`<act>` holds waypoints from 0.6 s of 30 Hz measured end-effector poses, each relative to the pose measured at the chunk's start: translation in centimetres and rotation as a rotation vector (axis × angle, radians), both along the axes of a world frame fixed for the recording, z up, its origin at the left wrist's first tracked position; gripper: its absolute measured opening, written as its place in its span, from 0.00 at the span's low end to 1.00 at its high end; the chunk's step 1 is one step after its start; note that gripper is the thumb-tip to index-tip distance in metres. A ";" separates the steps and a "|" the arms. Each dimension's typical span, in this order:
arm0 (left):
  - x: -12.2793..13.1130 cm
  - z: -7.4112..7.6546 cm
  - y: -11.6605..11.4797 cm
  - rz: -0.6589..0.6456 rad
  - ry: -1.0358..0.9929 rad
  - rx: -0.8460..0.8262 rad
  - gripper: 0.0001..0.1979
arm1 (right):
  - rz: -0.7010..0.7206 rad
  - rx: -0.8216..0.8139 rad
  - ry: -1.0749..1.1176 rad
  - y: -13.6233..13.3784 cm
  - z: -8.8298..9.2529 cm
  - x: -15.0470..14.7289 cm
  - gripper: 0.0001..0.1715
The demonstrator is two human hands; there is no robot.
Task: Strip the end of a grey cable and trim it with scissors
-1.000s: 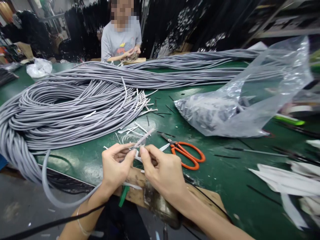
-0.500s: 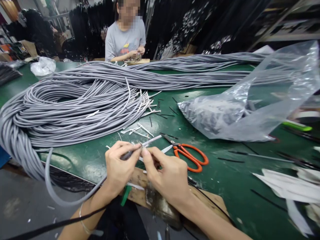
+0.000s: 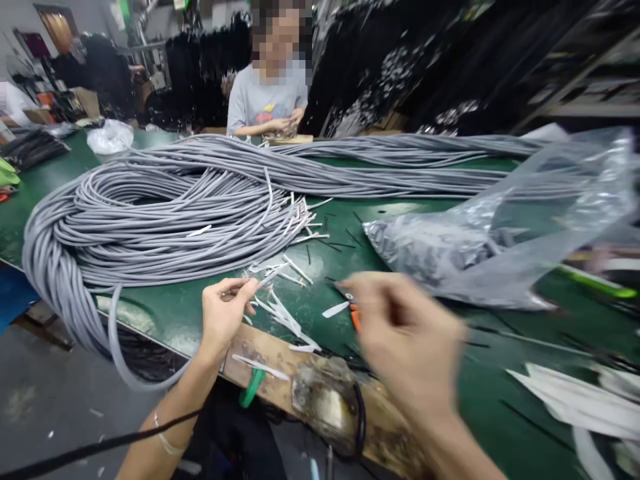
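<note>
My left hand [image 3: 224, 313] is closed in a pinch on the end of a grey cable [image 3: 119, 333]. The cable's tip points up and right past the fingers, and its length hangs in a loop beyond the table's front edge. Smeared by motion, my right hand [image 3: 405, 333] is over the orange-handled scissors [image 3: 355, 316] and hides most of them; its grip does not show. White strips [image 3: 285, 317] lie on the table between the hands. A large coil of grey cables [image 3: 165, 227] lies behind my left hand.
A clear plastic bag [image 3: 450, 253] with dark contents lies at the right. White sheets [image 3: 575, 393] and thin black pieces are near it. A wooden board with a worn metal block [image 3: 325, 393] is at the front edge. A person [image 3: 270, 100] sits across the green table.
My right hand has left the cable end and moved right, over the scissors. My left hand keeps its hold on the cable. The view has shifted slightly.
</note>
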State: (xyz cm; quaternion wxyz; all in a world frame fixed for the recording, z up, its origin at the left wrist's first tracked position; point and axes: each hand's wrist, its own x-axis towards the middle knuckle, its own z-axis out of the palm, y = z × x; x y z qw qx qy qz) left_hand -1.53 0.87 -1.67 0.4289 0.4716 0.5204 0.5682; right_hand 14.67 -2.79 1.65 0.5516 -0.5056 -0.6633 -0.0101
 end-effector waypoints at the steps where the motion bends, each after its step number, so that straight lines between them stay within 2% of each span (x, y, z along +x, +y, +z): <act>1: 0.2 0.2 0.0 -0.001 -0.062 -0.021 0.18 | 0.004 0.012 -0.038 0.6 -0.1 -0.3 0.09; 3: 0.6 0.3 0.0 -0.004 -0.114 -0.023 0.18 | 0.052 -0.004 -0.153 1.7 -0.6 -1.1 0.12; 7: 1.1 0.1 -0.4 -0.066 -0.135 -0.046 0.17 | 0.195 -0.194 -0.074 2.9 -1.8 -2.4 0.19; 10: 1.2 0.1 -0.4 -0.101 -0.162 -0.068 0.17 | 0.272 -0.215 0.020 3.1 -2.2 -3.0 0.23; 12: 1.1 0.1 -0.3 -0.099 -0.253 -0.009 0.18 | 0.333 -0.305 0.146 3.1 -2.3 -3.2 0.22; 14: 1.0 0.1 -0.2 -0.119 -0.399 0.045 0.18 | 0.408 -0.486 0.331 3.3 -2.3 -3.3 0.23; 16: 0.8 0.2 -0.2 -0.191 -0.531 0.086 0.17 | 0.434 -0.651 0.564 3.6 -2.2 -3.5 0.24; 18: 0.6 0.3 -0.4 -0.290 -0.651 0.108 0.14 | 0.413 -0.748 0.787 3.8 -2.2 -3.6 0.27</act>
